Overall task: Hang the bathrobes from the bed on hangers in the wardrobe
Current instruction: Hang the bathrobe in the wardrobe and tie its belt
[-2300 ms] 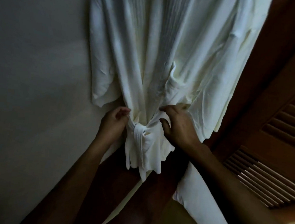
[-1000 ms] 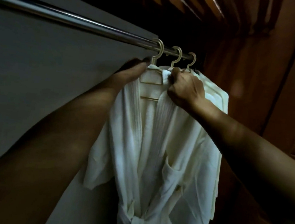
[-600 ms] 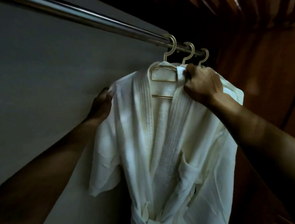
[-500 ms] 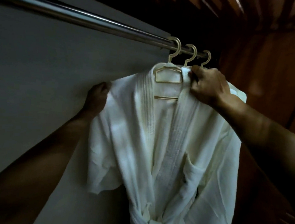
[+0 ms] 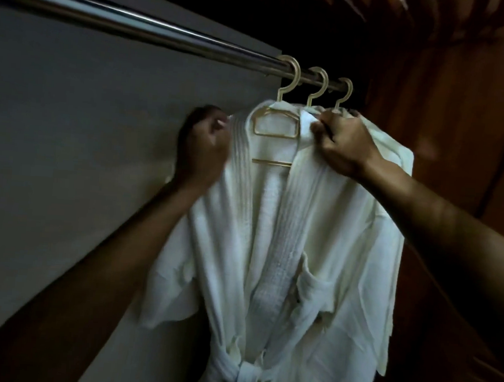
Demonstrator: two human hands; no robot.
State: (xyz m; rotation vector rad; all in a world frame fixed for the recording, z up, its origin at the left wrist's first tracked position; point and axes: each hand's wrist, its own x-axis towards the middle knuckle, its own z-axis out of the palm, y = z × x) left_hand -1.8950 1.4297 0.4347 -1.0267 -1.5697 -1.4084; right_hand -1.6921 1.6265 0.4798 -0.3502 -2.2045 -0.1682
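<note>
Hanging from rail (image 5: 137,28): white bathrobe (image 5: 270,252). Left grip (image 5: 201,147) clutching its shoulder; right grip (image 5: 343,143) pinching collar beside hanger (image 5: 296,73).

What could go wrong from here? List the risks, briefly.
1. Both the left hand and right hand grip the front bathrobe near its collar; an uneven tug might slide it off its hanger.
2. The hanger's open hook only rests over the rail; an upward nudge could unhook it.
3. The right hand lies against the robes behind and may drag them askew.
</note>
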